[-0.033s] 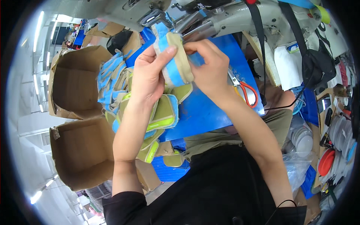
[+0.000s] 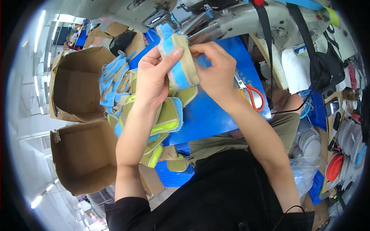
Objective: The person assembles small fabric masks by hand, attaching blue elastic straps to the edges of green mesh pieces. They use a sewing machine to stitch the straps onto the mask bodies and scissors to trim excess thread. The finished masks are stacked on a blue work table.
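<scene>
A khaki fabric piece with a light-blue band (image 2: pixel 177 69) is held just below the sewing machine's metal foot area (image 2: pixel 163 20). My left hand (image 2: pixel 154 75) grips it from the left, thumb pressed on its face. My right hand (image 2: pixel 217 75) is closed at its right edge, fingertips curled against it and partly hidden. Under and left of my hands lies a heap of olive pieces (image 2: pixel 165 119) with lime and blue trim, beside blue-and-khaki strips (image 2: pixel 113 81). Red-handled scissors (image 2: pixel 254 96) lie right of my right hand on the blue work surface (image 2: pixel 210 119).
Two cardboard boxes (image 2: pixel 77 82) stand at the left, one nearer me. The grey machine body (image 2: pixel 246 21) spans the top, with black straps (image 2: pixel 266 50) hanging from it. At the right are a black pouch (image 2: pixel 325 69), white paper (image 2: pixel 293 69) and stacked discs (image 2: pixel 335 165).
</scene>
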{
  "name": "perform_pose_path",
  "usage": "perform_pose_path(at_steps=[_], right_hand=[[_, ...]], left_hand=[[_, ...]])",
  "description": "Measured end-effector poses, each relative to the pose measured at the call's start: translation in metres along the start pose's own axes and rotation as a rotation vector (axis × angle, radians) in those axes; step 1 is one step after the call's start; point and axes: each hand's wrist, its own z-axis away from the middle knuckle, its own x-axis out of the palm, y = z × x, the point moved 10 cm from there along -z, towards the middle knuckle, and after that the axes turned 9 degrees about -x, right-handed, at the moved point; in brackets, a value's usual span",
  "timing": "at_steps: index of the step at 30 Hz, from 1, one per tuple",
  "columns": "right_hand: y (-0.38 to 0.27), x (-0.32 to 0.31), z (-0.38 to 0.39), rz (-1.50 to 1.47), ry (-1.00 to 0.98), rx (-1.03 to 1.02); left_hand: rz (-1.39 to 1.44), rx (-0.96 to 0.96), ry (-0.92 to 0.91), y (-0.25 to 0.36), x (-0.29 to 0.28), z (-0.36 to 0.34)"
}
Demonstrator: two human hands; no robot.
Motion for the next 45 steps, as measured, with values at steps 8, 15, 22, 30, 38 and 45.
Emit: perform_pose_path(at_steps=[8,15,22,30,38,45], right_hand=[[0.012,0.0,0.007,-0.096,-0.007,0.151],[0.023,0.005,0.007,-0.269,-0.001,0.383],[0.02,0.006,0.001,-0.321,-0.047,0.4],[0.029,0.013,0.006,-0.411,-0.133,0.488],[0.021,0.014,0.009,-0.567,-0.198,0.704],[0.02,0.01,0.018,-0.636,-0.244,0.767]], left_hand=[[-0.106,0.132,0.071,0.008,0.002,0.001],[-0.128,0.098,0.061,0.015,0.004,-0.008],[0.142,-0.177,-0.016,-0.015,-0.004,-0.018],[-0.052,0.068,0.039,0.005,0.004,-0.011],[-0.105,0.119,0.02,0.019,0.007,-0.018],[-0.121,0.111,-0.002,0.02,0.014,-0.017]])
